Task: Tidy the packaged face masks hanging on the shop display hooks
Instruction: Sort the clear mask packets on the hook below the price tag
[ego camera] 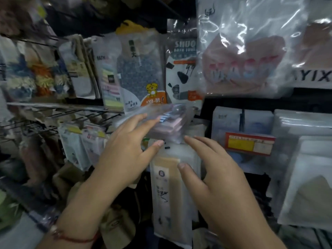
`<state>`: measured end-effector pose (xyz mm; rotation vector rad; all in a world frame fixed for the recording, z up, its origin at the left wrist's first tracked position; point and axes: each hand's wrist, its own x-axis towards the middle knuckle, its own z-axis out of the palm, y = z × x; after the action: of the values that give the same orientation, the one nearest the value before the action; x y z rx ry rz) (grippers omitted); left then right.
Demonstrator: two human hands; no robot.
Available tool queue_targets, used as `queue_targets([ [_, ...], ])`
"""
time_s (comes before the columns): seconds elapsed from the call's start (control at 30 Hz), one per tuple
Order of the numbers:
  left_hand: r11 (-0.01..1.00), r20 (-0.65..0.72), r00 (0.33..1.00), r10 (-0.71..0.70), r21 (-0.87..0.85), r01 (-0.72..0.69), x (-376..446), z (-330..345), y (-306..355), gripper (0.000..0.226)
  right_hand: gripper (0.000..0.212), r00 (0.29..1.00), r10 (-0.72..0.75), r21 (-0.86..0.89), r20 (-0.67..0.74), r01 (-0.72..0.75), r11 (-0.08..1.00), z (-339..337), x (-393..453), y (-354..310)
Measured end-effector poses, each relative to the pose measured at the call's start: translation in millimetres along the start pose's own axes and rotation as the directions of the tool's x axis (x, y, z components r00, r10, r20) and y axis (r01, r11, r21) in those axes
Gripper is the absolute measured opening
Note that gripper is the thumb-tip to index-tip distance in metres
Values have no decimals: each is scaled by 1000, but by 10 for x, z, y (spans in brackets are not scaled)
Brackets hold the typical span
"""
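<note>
in front of me a bath towel pack with black patches hangs beside a blue checked pack with a cartoon tiger. left of those, pastel striped cloths, then fluffy multicoloured dusters. bare black hooks jut out below. a red and yellow price tag sits at right.

Both hands are up at the rack, left hand with straight fingers under a blurry clear mask packet, right hand spread over a beige packet hanging just below.
</note>
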<state>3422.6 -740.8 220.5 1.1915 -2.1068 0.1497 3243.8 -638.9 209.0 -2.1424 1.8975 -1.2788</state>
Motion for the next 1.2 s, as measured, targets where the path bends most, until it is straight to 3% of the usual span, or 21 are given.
queue_targets([
  [0.13, 996, 78, 994, 70, -54, -66, 252, -2, -256, 52, 53, 993, 112, 58, -48, -109, 992, 217, 163, -130],
  [0.4, 931, 65, 954, 292, -248, -268, 578, 53, -660, 36, 50, 916, 346, 183, -204, -312, 932, 556, 327, -319],
  [0.67, 854, -152, 907, 393, -305, -421, 598, 257, -785, 28, 37, 845, 450, 325, -288, -355, 876, 714, 342, -466],
  [0.8, 851, -201, 893, 402, -279, -446, 565, 347, -795, 19, 31, 825, 441, 411, -355, -286, 866, 795, 440, -547],
  [1.0, 844, -304, 888, 345, -315, -435, 515, 410, -782, 11, 26, 807, 446, 443, -387, -261, 858, 928, 572, -703],
  [1.13, 814, -431, 843, 322, -328, -478, 525, 455, -802, 7, 20, 770, 442, 397, -460, -268, 878, 915, 618, -734],
  [1.2, 799, -490, 806, 331, -310, -516, 513, 469, -818, 8, 29, 752, 437, 385, -494, -262, 885, 829, 648, -761],
])
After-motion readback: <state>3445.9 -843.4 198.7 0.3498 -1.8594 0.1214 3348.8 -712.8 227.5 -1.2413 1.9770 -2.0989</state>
